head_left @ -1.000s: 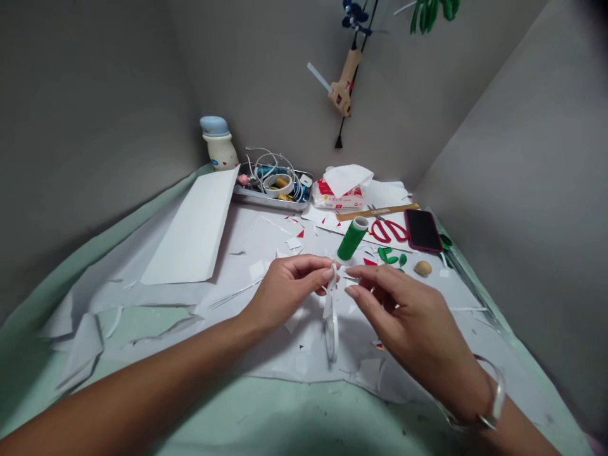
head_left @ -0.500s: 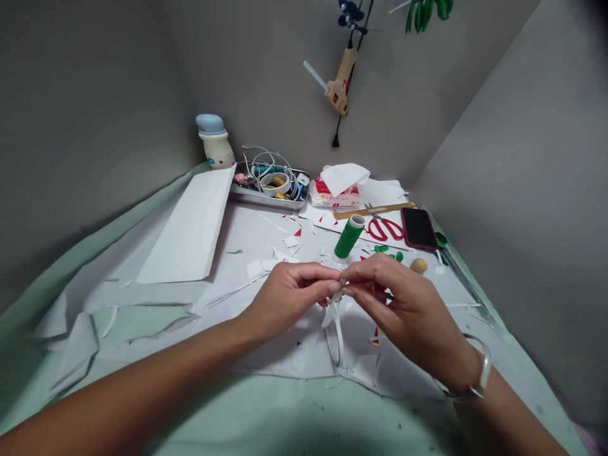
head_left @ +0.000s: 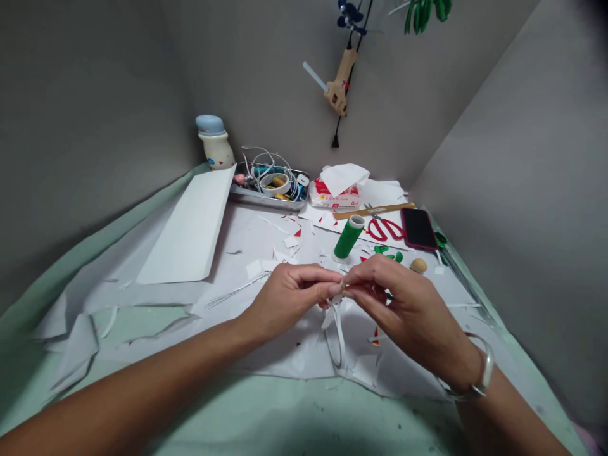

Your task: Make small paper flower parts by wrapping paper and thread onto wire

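Observation:
My left hand [head_left: 285,294] is closed, thumb and forefinger pinching the top of a small white piece. From under the fingers hangs a looped white strip [head_left: 339,339], apparently part of the same piece; whether it is paper or tape I cannot make out. Fingertip to fingertip with it, my right hand [head_left: 399,297] pinches the same white bit from the right, a bangle on its wrist. The fingers hide most of what is held. Just beyond them a spool of green thread [head_left: 349,237] stands on white paper, and thin wires [head_left: 237,290] lie left of my left hand.
Behind are a metal tray [head_left: 266,199] of cords and tape, a tissue pack [head_left: 335,193], red-handled scissors [head_left: 386,229], a ruler [head_left: 375,211] and a phone [head_left: 418,228]. A folded white sheet [head_left: 190,228] lies left. A glue gun [head_left: 339,85] hangs on the wall.
Almost nothing differs. Both hands keep their pinch on the white strip, with only a very slight shift of the fingers.

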The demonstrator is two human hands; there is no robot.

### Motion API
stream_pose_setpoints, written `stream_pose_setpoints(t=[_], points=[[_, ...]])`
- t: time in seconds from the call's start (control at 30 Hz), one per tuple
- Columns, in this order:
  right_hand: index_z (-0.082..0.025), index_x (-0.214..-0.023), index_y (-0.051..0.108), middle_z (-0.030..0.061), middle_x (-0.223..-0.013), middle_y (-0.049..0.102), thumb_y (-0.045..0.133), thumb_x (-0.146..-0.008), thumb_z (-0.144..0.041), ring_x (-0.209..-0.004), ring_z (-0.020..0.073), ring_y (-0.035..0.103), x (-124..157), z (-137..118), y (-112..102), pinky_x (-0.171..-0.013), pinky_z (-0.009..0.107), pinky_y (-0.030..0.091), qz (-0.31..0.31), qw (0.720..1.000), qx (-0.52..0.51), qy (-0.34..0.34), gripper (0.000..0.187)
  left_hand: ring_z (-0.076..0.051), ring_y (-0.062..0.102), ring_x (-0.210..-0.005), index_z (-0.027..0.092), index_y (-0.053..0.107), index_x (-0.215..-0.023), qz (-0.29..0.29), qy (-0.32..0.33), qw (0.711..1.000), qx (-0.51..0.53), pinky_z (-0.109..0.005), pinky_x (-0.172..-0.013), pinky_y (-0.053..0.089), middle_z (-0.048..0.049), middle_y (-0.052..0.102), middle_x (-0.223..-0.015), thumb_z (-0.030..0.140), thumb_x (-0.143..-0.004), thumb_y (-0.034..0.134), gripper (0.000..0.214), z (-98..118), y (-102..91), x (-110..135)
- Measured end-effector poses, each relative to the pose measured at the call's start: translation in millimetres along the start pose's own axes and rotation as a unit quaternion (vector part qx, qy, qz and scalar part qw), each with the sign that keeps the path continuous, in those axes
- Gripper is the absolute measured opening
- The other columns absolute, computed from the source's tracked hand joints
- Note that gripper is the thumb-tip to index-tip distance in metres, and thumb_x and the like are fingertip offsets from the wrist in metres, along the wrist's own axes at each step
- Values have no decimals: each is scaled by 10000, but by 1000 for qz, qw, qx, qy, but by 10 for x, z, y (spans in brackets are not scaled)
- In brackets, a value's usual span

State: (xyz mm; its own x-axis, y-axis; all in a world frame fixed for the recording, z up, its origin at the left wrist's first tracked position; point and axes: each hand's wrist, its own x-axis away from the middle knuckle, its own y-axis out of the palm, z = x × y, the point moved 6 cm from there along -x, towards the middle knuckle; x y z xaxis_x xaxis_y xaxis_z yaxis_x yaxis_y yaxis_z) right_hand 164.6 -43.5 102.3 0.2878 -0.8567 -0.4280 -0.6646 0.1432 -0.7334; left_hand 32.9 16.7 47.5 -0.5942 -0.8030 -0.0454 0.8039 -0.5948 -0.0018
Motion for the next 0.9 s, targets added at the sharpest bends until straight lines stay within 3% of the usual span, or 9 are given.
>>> stream_pose_setpoints(t=[0.7,0.9], points=[[-219,-895,615,2,-825,634,594,-892,-149,-718,130,568,-3,19,7,-639,251,447,-11,1000,-4,20,73,-94,587,-607,189,776,-909,1,8,1000,-12,-234,-647,506,-13,723,-733,245,-800,701,144,4,6,9],[-221,-892,646,-5,-801,655,579,-902,-199,-682,123,585,12,37,-38,-593,246,445,-1,994,-37,105,71,-98,605,-597,175,767,-877,75,54,995,-47,-224,-596,527,-27,742,-807,219,-809,690,112,114,-39,48]])
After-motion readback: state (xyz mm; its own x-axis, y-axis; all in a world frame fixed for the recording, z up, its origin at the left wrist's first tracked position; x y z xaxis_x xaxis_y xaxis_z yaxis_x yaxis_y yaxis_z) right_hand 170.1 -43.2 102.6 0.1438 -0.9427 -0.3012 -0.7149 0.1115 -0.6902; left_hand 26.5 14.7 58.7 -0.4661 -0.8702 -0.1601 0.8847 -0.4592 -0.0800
